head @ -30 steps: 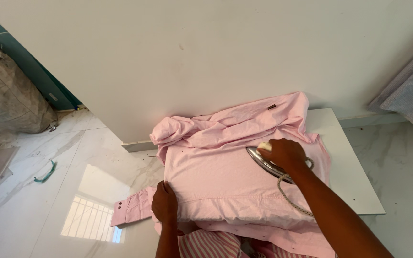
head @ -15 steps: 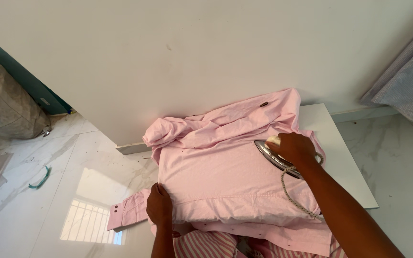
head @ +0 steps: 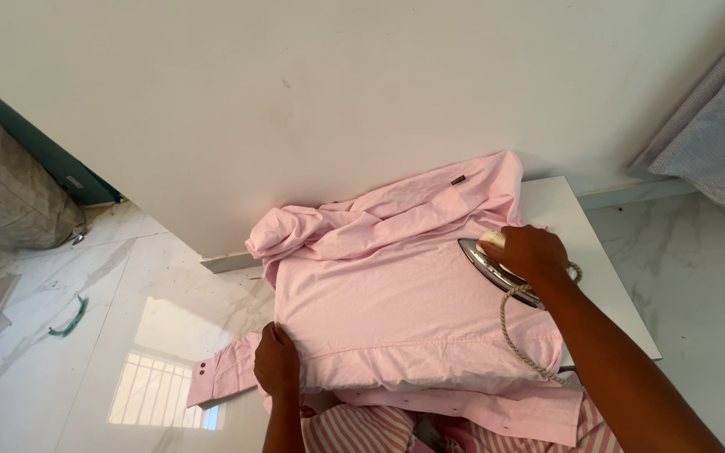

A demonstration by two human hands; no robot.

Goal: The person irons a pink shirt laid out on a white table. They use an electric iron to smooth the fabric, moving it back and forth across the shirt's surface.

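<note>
A pink shirt point(head: 388, 302) lies spread over a white board point(head: 576, 235) set against the wall. My right hand point(head: 526, 252) grips the handle of a metal iron point(head: 488, 264) resting on the shirt's right side. A braided cord point(head: 518, 340) runs from the iron back along my forearm. My left hand point(head: 277, 362) pinches the shirt's near left edge, holding the cloth flat. One cuffed sleeve point(head: 220, 373) hangs off the board to the left.
A white wall rises just behind the board. Glossy marble floor point(head: 127, 335) lies to the left, with a green band point(head: 65, 319) and a grey sack point(head: 6, 197). Pale cloth point(head: 715, 126) hangs at the right. Striped fabric point(head: 362, 428) lies at the near edge.
My right hand has slid the iron to the right across the shirt. My left hand has stayed on the shirt's near left edge.
</note>
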